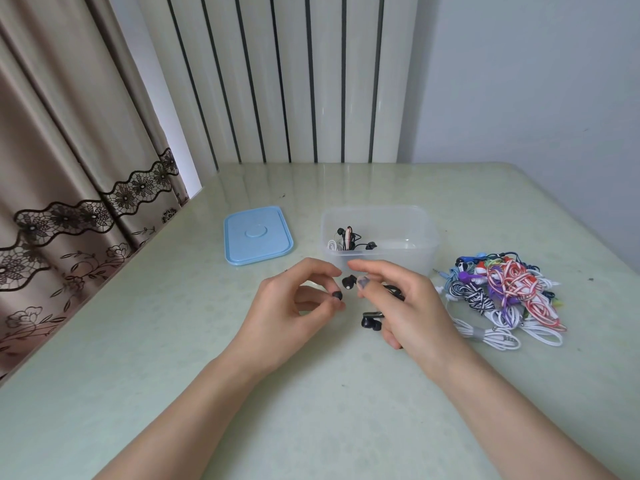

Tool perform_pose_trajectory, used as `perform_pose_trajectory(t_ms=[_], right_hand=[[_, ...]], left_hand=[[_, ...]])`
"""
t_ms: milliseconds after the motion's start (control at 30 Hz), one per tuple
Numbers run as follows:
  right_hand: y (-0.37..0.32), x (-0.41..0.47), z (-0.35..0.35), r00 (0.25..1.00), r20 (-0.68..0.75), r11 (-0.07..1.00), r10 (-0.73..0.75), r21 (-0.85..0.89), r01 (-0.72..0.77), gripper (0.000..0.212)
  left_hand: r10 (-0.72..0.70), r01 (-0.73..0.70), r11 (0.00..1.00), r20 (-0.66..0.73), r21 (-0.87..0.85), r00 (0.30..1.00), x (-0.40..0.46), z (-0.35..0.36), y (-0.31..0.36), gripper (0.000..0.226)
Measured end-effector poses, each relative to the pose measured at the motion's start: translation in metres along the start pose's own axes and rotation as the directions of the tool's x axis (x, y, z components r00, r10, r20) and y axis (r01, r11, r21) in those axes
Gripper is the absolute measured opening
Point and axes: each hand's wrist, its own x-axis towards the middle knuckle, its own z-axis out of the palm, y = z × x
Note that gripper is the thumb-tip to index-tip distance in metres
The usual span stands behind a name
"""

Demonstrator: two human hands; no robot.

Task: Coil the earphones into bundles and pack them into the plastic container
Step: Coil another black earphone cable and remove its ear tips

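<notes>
both hands hover close together, left grip (pixel 294 299) and right grip (pixel 405 303) curled (fingertips pinching), forearms angled inward.

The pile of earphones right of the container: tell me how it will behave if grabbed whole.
The pile of earphones is thin cords looped over one another, so it would probably sag and trail ends. Being tangled, several sets likely lift together. Loose plugs at its near edge may snag or drag on the table.

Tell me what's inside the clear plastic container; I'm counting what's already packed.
Inside the plastic container, at its left end, lie black earphones and a white cable. The frosted front wall blurs them, so the exact number of bundles cannot be told.
</notes>
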Motion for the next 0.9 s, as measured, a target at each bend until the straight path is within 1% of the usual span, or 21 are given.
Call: perform_pose_trajectory(t_ms=[100, 333, 533, 667, 800, 900], right_hand=[[-0.0005, 0.0010, 0.0016, 0.998, -0.001, 0.997, 0.057, 0.046, -0.057, 0.023], [-0.0012, 0.0010, 0.0053, 0.992, -0.013, 0.992, 0.123, 0.007, -0.123, 0.018], [0.0002, 0.0008, 0.0044, 0.994, -0.031, 0.994, 0.107, 0.000, -0.107, 0.007], [0.0016, 0.0020, 0.0055, 0.993, -0.051, 0.993, 0.105, 0.049, -0.103, 0.004], [0.0035, 0.0017, 0.0062, 0.995, -0.041, 0.995, 0.088, 0.050, -0.086, 0.004], [0.0024, 0.0008, 0.0062, 0.996, -0.028, 0.996, 0.081, 0.033, -0.080, 0.006]], left_hand=[[0.022, -0.022, 1.000, 0.001, 0.004, 1.000, 0.0004, -0.0003, 0.0005, 0.023], [0.066, -0.067, 0.997, 0.023, 0.026, 0.998, 0.0006, 0.0003, -0.0011, 0.019], [0.089, -0.090, 0.995, 0.028, 0.050, 0.996, 0.0025, 0.0001, -0.0053, 0.017], [0.120, -0.121, 0.992, 0.036, 0.018, 0.992, 0.0028, 0.0008, -0.0066, 0.017], [0.115, -0.115, 0.993, 0.060, -0.008, 0.992, 0.0021, 0.0014, -0.0056, 0.015], [0.102, -0.103, 0.995, 0.051, 0.000, 0.993, 0.0022, 0.0014, -0.0057, 0.015]])
